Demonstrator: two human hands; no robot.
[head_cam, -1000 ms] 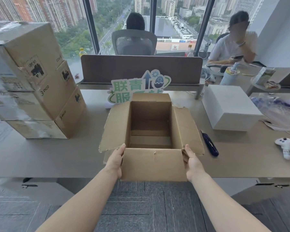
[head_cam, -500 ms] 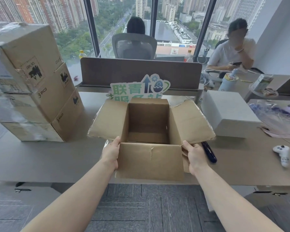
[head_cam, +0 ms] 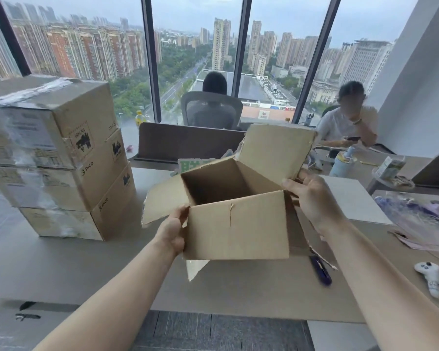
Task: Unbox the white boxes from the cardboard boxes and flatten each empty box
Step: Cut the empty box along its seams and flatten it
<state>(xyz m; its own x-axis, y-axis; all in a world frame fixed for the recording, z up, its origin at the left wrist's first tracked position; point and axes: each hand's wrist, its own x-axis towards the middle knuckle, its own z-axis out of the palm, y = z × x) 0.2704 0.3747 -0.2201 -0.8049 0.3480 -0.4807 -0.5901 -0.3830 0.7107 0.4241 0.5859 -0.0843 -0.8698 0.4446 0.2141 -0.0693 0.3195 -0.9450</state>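
An empty open cardboard box (head_cam: 235,224) hangs tilted in the air above the desk, its flaps spread out. My left hand (head_cam: 174,230) grips its near left corner. My right hand (head_cam: 312,198) grips the box's upper right edge by the raised right flap. A white box (head_cam: 352,202) lies on the desk behind my right hand, partly hidden. Three taped cardboard boxes (head_cam: 61,158) stand stacked at the left.
A dark blue cutter (head_cam: 321,271) lies on the desk (head_cam: 86,269) under the box's right side. A white game controller (head_cam: 430,274) sits at the right edge, with plastic wrap (head_cam: 416,219) behind it. Two people sit beyond the desk divider (head_cam: 188,143).
The box has been lifted off the desk and tilted, its right side higher. Both hands rose with it, and the view swung up toward the windows.
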